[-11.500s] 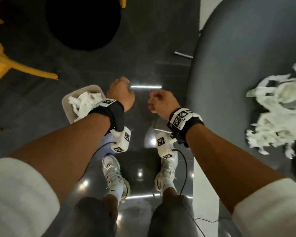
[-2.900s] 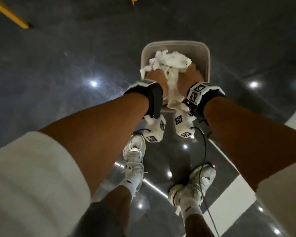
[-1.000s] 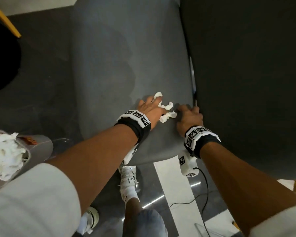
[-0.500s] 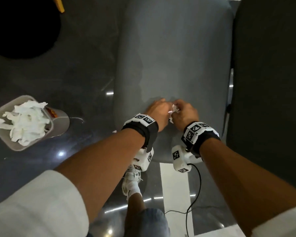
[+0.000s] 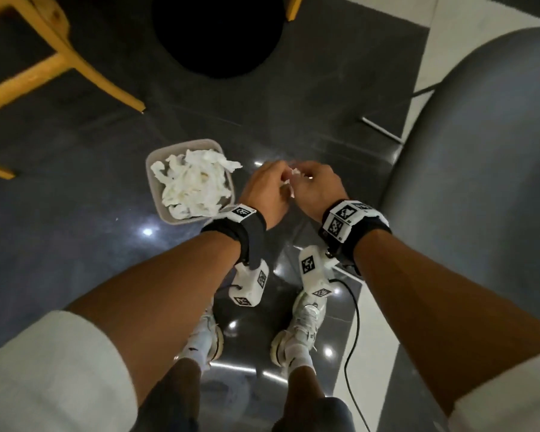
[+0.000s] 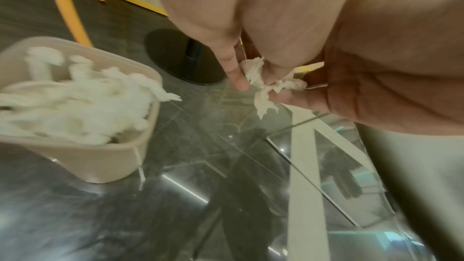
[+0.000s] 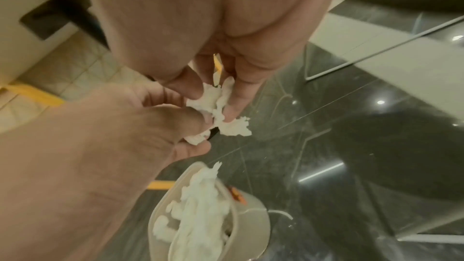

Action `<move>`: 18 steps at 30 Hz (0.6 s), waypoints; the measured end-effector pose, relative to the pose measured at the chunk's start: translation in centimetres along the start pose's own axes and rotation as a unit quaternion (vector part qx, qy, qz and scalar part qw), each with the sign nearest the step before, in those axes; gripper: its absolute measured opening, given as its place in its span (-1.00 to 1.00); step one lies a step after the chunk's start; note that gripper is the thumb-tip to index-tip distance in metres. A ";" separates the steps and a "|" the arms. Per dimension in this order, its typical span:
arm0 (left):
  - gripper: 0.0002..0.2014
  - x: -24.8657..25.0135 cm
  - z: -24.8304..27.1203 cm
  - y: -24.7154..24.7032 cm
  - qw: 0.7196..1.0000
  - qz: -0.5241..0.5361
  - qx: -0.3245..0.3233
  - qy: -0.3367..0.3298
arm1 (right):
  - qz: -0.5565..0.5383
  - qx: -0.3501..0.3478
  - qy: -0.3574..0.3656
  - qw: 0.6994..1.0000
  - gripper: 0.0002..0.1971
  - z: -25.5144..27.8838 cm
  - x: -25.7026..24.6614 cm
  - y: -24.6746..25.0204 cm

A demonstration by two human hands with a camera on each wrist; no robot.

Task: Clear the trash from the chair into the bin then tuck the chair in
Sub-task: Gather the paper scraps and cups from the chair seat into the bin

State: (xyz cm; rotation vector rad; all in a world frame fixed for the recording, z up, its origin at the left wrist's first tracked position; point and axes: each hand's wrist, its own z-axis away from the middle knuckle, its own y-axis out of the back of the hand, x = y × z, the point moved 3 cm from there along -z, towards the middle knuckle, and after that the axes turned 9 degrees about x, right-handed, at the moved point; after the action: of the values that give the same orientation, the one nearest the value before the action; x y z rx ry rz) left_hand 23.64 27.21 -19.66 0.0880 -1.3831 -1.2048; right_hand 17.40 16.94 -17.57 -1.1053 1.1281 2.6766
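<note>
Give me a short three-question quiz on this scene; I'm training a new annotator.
1. True or false: the bin is empty.
2. What do the left hand and right hand pinch between them?
3. The hands are: A) over the chair B) right of the bin, above the floor C) inside the bin.

Key: 1 false, it holds white tissue; 2 tissue scraps; 3 B.

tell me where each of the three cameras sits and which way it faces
Head: worn on the head, facing down at both hands, the bin, the chair; forearms, legs, shoes show.
Left wrist: looks along the left hand to the tissue scrap; the right hand shows too.
Right wrist: looks along the right hand, with the left hand beside it.
All views share the scrap and bin.
</note>
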 end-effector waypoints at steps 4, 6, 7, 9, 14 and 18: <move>-0.84 -9.5 -1.6 4.7 0.998 -0.034 0.023 0.053 | 0.048 -0.052 0.058 0.996 -0.71 -1.7 -3.8 -8.9; -0.87 -14.5 -2.2 6.1 0.995 -0.054 0.029 0.077 | 0.077 -0.066 0.098 0.990 -0.74 -2.8 -4.6 -13.4; -0.88 -16.9 -2.6 6.6 0.994 -0.061 0.030 0.090 | 0.089 -0.066 0.112 0.988 -0.74 -3.5 -4.8 -15.4; -0.89 -21.3 -3.2 7.0 0.990 -0.078 0.026 0.112 | 0.111 -0.054 0.122 0.985 -0.76 -4.9 -4.7 -19.0; -0.87 -27.6 -4.6 5.4 0.989 -0.100 0.036 0.100 | 0.197 -0.041 0.171 0.964 -0.73 -8.0 -2.8 -25.5; -0.73 -29.5 -5.1 1.6 0.985 -0.129 -0.092 0.075 | 0.328 -0.111 0.200 0.917 -0.73 -8.8 -0.7 -29.8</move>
State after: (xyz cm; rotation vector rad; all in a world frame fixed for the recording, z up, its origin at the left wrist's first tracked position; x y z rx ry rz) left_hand 36.14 45.01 -40.25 0.2281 -1.1479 -1.5048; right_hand 31.72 33.47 -39.67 -1.6156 1.5118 3.2348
